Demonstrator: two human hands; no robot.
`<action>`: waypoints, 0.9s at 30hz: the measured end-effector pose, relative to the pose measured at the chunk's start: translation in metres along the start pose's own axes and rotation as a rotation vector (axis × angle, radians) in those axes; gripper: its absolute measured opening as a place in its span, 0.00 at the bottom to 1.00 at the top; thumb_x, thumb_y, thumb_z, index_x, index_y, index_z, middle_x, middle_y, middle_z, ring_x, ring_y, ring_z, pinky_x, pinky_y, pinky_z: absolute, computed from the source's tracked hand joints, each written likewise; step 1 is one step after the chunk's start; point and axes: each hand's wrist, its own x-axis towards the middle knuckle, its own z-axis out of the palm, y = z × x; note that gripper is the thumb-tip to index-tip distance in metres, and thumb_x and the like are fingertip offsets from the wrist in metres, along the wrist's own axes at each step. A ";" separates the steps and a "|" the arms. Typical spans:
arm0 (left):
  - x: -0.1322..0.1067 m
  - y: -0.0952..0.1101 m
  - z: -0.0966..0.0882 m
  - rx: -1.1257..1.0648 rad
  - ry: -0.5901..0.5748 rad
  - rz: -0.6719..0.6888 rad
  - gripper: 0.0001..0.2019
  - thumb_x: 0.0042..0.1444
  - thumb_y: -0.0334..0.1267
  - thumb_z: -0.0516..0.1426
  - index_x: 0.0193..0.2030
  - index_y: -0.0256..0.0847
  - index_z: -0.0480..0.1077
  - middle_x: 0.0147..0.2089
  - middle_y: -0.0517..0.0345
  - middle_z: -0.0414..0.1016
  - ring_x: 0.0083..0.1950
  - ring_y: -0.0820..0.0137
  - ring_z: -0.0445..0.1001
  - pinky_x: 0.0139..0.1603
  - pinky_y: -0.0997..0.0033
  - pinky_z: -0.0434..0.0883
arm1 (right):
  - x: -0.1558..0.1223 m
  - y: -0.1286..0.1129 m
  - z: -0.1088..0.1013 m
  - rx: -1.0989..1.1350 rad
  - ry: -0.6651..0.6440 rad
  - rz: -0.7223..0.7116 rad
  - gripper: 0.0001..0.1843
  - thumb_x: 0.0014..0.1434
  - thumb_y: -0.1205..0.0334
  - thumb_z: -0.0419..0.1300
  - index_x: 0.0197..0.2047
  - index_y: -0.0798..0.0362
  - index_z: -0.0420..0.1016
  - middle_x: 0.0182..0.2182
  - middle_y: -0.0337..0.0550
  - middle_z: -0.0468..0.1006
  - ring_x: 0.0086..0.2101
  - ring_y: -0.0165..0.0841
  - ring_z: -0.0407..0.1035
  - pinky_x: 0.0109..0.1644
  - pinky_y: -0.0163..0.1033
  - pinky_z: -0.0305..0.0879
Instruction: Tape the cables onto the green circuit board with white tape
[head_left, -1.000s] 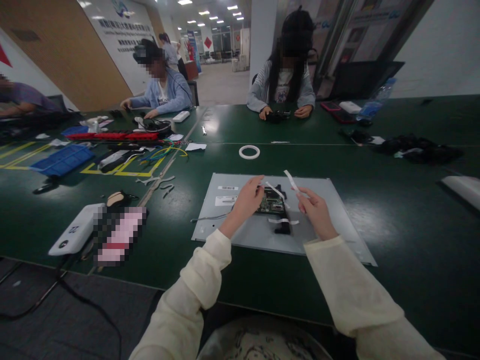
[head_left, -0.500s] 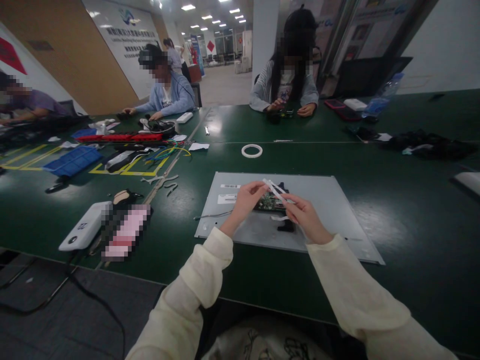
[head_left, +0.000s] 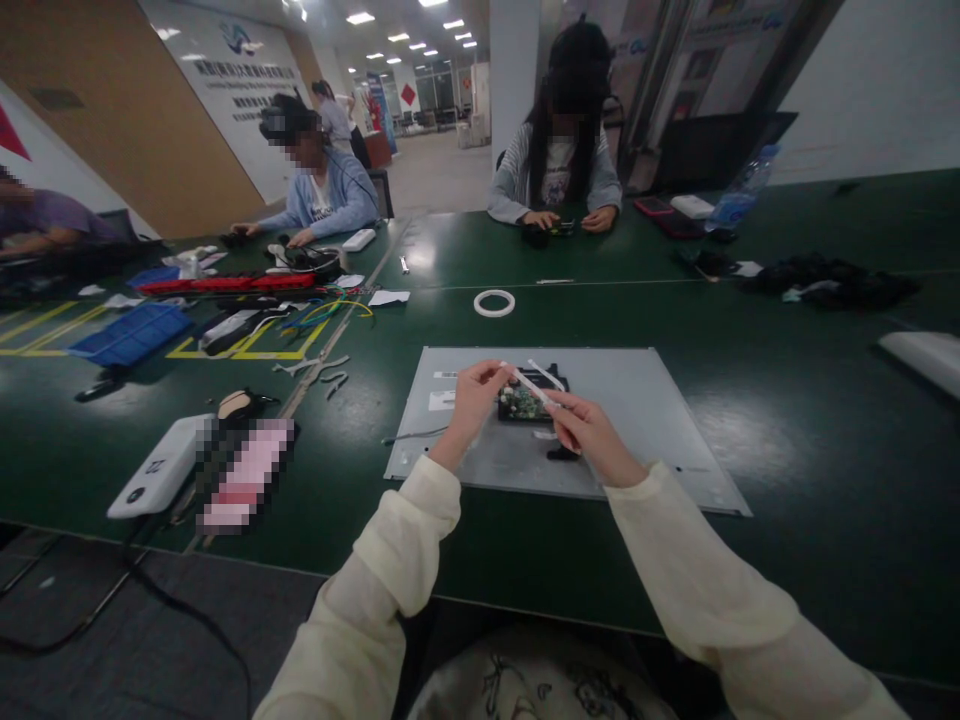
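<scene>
My left hand (head_left: 471, 402) and my right hand (head_left: 585, 432) are raised close together over a grey metal panel (head_left: 637, 410) lying flat on the green table. Both pinch the same white flat strip (head_left: 529, 383), the left at its upper end, the right at its lower end. Under the hands a small green circuit board (head_left: 517, 404) sits on the panel, with another white strip (head_left: 547, 374) lifting off it and a black part (head_left: 562, 453) just below. White labels (head_left: 444, 399) are stuck on the panel's left side.
A white tape ring (head_left: 494, 303) lies beyond the panel. To the left are a white box (head_left: 154, 465), pliers (head_left: 315, 370), coloured wires (head_left: 330, 305), a blue tray (head_left: 131, 335). Two people sit across the table; black items (head_left: 825, 275) and a water bottle (head_left: 739, 195) are at the right.
My right hand moved left toward my left hand, bringing the strip it held together with the one in my left; both hands now pinch one strip and sit slightly lower.
</scene>
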 end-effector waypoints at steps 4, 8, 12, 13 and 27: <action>0.007 0.006 -0.011 0.048 0.145 0.035 0.11 0.50 0.43 0.57 0.28 0.36 0.70 0.24 0.62 0.68 0.26 0.77 0.64 0.28 0.78 0.62 | 0.003 0.002 -0.001 0.060 0.047 0.043 0.31 0.50 0.47 0.57 0.50 0.64 0.69 0.11 0.30 0.59 0.13 0.22 0.49 0.16 0.29 0.44; 0.018 0.010 -0.034 0.166 0.319 0.118 0.09 0.54 0.41 0.53 0.28 0.39 0.64 0.26 0.63 0.65 0.28 0.78 0.64 0.29 0.81 0.62 | 0.005 0.004 -0.008 0.043 0.113 0.021 0.27 0.51 0.48 0.57 0.46 0.62 0.72 0.12 0.31 0.60 0.14 0.22 0.51 0.17 0.29 0.46; 0.024 0.011 -0.048 0.102 0.213 0.017 0.08 0.55 0.41 0.52 0.29 0.40 0.59 0.29 0.62 0.67 0.30 0.76 0.69 0.29 0.79 0.67 | 0.005 0.005 -0.012 0.041 0.143 -0.012 0.24 0.54 0.50 0.56 0.45 0.60 0.73 0.13 0.32 0.60 0.16 0.23 0.52 0.19 0.29 0.48; 0.024 0.010 -0.049 0.078 0.165 -0.019 0.08 0.55 0.41 0.52 0.29 0.40 0.59 0.29 0.62 0.67 0.30 0.76 0.70 0.29 0.78 0.68 | 0.005 0.006 -0.012 0.031 0.151 -0.018 0.23 0.54 0.50 0.56 0.45 0.60 0.73 0.14 0.32 0.60 0.16 0.23 0.52 0.19 0.29 0.48; 0.017 -0.004 -0.070 0.250 -0.136 -0.095 0.09 0.45 0.35 0.60 0.30 0.38 0.62 0.26 0.65 0.65 0.26 0.77 0.70 0.28 0.76 0.70 | -0.009 0.004 0.016 -0.940 0.032 -0.633 0.18 0.62 0.65 0.46 0.51 0.55 0.70 0.42 0.48 0.74 0.41 0.35 0.69 0.45 0.43 0.67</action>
